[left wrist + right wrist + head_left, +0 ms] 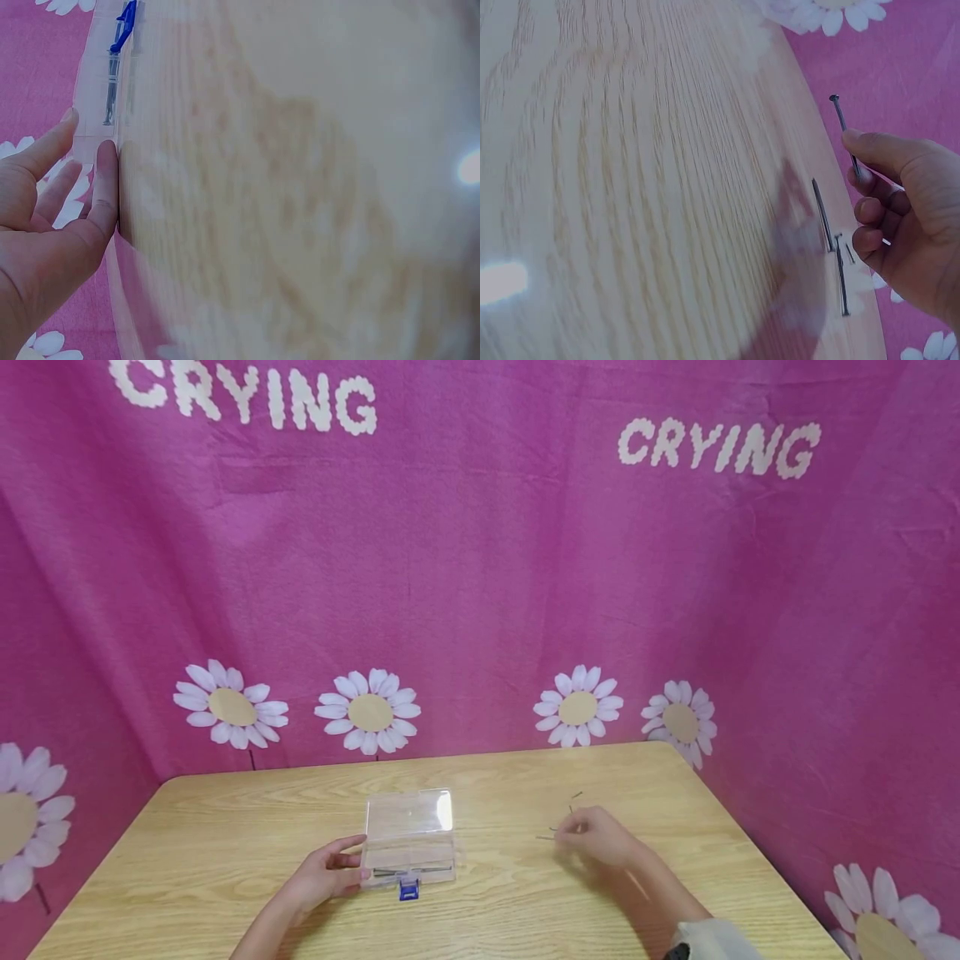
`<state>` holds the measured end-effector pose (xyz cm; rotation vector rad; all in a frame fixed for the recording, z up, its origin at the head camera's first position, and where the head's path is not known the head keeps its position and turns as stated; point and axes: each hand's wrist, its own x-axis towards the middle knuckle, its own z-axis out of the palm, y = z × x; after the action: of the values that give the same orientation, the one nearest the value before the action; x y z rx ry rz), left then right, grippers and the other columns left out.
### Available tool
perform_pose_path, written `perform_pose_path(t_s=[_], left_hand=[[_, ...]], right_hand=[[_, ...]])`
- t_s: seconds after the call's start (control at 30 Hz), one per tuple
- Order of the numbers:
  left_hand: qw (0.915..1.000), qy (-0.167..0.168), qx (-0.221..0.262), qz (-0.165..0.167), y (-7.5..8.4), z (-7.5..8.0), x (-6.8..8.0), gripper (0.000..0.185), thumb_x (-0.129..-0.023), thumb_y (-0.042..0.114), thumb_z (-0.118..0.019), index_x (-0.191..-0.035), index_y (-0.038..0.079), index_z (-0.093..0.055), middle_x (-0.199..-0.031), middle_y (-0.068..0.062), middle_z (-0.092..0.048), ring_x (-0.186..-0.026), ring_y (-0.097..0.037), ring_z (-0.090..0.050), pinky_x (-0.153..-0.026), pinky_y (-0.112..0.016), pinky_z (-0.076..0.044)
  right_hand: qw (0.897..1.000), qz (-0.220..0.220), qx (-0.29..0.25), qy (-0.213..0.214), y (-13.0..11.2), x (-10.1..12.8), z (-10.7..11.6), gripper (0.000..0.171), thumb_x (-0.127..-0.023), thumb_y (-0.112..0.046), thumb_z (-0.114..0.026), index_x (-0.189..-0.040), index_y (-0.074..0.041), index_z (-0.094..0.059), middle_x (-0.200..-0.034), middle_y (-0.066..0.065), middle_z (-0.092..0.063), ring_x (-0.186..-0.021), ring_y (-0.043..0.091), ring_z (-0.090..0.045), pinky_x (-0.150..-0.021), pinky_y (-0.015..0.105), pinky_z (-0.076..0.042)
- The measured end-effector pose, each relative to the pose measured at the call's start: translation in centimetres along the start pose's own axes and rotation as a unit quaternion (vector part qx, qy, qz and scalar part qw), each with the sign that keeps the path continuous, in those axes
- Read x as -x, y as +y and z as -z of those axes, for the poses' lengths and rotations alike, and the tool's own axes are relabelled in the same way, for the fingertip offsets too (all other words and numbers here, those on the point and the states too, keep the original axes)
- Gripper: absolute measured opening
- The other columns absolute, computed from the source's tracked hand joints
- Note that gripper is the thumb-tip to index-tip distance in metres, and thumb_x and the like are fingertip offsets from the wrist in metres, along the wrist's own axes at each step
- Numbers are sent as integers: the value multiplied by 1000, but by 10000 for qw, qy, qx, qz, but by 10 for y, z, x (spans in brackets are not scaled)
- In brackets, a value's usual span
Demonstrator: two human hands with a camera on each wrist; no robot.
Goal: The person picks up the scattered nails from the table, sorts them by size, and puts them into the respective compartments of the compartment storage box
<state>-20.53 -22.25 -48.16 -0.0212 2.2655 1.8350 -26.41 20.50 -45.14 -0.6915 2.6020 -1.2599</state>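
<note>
One clear plastic box (pixel 410 839) is seen on the table (pixel 225 843), lid up, blue latch (pixel 408 890) at its near edge, approx. centre-left of the tabletop. Two hands are counted. Left hand (pixel 326 872) is laid at the box's 9 o'clock side, fingers straight and relaxed, thumb (pixel 103 187) pressed flat against the box wall; nothing is gripped. Right hand (pixel 600 835) is held well apart at the box's 3 o'clock, fingers curled, one nail (pixel 846 135) pinched between thumb and fingertips, head end up. Loose nails (pixel 832 240) are counted in the right wrist view: approx. three on the wood just beside the knuckles; further ones can't be told. A few thin metal pieces are also lying inside the box, no. unclear. Bare wood is left open between box and right hand; table's far edge meets the pink flowered cloth (pixel 480 568) at 12 o'clock.
</note>
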Motion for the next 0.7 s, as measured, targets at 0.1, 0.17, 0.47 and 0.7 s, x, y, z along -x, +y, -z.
perform_pose_path(t_s=[0.1, 0.17, 0.47, 0.7], left_hand=[[10000, 35, -2, 22, 0, 0, 0, 69, -81, 3, -70, -139, -6, -35, -113, -24, -53, -90, -15, -59, -80, -36, -57], [10000, 66, -15, 18, 0, -1, 0, 70, -80, 4, -71, -139, -6, -35, -112, -24, -53, -90, -15, -59, -80, -36, -57], [9999, 79, -62, -44, -1, -1, 1, 69, -80, 3, -71, -138, -7, -35, -112, -24, -55, -89, -15, -59, -79, -34, -57], [10000, 91, -37, 2, 0, -1, -1, 69, -81, 5, -71, -139, -6, -35, -112, -24, -53, -89, -15, -58, -79, -35, -57]], right_hand=[[9999, 83, 74, 47, -5, -3, -4, 20, -86, -20, -64, -93, -2, -69, -90, 8, -67, -80, 11, -57, -70, 23, -50], [9998, 101, 152, 62, -8, -6, -7, 20, -86, -21, -64, -93, -3, -69, -90, 7, -67, -79, 10, -56, -70, 23, -49], [9994, 188, 274, 76, -15, -17, -20, 16, -86, -22, -65, -91, -8, -70, -90, 4, -68, -80, 11, -55, -69, 22, -48], [9996, 179, 227, 20, -22, -24, -28, 15, -87, -22, -64, -91, -8, -70, -89, 3, -68, -78, 9, -54, -68, 22, -47]])
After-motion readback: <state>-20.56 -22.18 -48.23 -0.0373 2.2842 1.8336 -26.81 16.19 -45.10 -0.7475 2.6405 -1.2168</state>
